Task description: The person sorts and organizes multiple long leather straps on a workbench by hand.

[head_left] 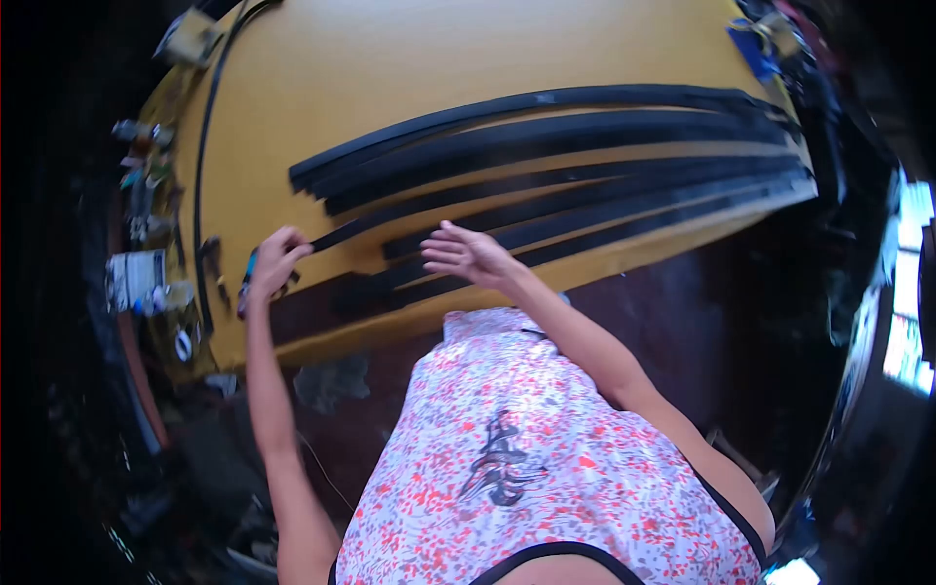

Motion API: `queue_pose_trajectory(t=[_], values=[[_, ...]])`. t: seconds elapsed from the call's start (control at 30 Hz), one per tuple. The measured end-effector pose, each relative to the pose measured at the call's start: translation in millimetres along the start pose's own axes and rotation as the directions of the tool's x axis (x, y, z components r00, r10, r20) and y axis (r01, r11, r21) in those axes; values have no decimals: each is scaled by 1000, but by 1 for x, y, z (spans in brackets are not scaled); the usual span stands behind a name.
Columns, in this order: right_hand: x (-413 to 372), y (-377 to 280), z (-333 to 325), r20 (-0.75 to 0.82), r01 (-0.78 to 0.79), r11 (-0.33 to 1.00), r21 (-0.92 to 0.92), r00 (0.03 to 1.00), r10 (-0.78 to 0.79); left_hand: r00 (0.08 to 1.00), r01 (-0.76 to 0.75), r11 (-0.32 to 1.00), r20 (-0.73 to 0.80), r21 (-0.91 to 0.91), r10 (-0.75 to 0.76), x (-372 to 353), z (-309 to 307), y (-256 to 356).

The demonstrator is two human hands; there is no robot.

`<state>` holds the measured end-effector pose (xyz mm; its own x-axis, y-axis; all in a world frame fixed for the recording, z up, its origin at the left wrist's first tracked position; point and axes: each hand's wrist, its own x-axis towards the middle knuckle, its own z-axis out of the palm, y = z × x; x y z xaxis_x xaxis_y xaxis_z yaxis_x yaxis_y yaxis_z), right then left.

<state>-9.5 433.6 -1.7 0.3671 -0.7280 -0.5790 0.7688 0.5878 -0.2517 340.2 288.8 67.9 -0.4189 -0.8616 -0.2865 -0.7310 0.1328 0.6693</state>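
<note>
Several long black strips (585,138) lie side by side across the yellow tabletop (263,107), fanned out toward their left ends. At the left, my left hand (278,261) has its fingers closed on the end of one black strip (390,214). Beside that wrist is a small dark and teal object, partly hidden, whose kind I cannot make out. My right hand (468,255) hovers near the front strips with fingers stretched out, holding nothing.
A thin black cord-like strip (203,146) runs along the table's left side. Past it are small bottles, a white-labelled container (136,281) and other clutter. A blue item (753,49) is at the back right corner. The table's front edge (585,273) is close to my body.
</note>
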Motion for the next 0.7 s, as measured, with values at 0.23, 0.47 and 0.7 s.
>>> queue_pose_trajectory(t=[0.23, 0.47, 0.7], values=[[-33, -71, -17, -119, 440, 827, 351, 897, -426, 996, 54, 966, -54, -253, -70, -79, -91, 75], [-168, -276, -156, -367, 873, 438, 214, 487, -792, 961, 233, 952, -104, -200, -257, -124, -94, -11], [-357, -404, -265, -305, 953, 220, -206, 151, -940, 912, 336, 850, -86, -405, -402, -147, -1, -40]])
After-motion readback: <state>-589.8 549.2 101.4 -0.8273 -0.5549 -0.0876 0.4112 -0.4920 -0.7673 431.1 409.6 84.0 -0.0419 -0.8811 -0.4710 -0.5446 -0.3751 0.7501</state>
